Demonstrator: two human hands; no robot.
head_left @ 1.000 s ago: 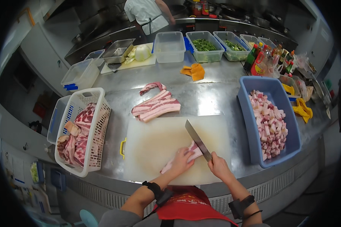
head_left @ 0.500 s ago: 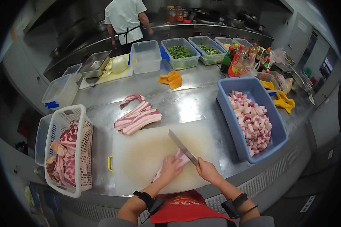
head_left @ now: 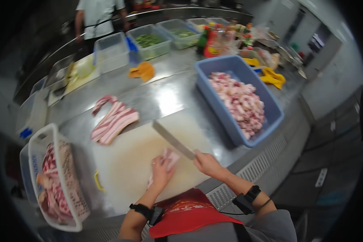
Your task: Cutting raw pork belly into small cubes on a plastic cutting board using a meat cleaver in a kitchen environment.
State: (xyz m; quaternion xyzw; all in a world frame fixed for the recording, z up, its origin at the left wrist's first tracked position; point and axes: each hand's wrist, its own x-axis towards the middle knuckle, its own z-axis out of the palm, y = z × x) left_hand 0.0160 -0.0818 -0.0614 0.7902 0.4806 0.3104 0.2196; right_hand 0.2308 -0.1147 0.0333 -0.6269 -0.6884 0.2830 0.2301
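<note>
On the white cutting board (head_left: 127,171), my left hand (head_left: 162,171) holds down a strip of pork belly (head_left: 172,156), its fingers bent over the meat. The rest of that strip is mostly hidden under the hand. My right hand (head_left: 208,163) is closed round the handle of a long-bladed knife (head_left: 172,139). The blade points up and left, just beyond the strip's end, apart from it as far as I can see. Streaky pork slabs (head_left: 115,121) lie on the steel beyond the board's left corner. Pork cubes (head_left: 240,103) fill part of a blue tub (head_left: 213,103) at right.
A white basket (head_left: 59,161) of large meat pieces stands at left. Along the back are clear plastic tubs (head_left: 151,51), some with chopped greens, an orange cloth (head_left: 142,71) and sauce bottles (head_left: 213,44). A person (head_left: 99,20) stands behind the counter. Yellow gloves (head_left: 272,77) lie beyond the blue tub.
The view has swung, shifting the counter leftward and tilting it. My right hand and the knife have drawn away from the strip. My left hand still holds the meat.
</note>
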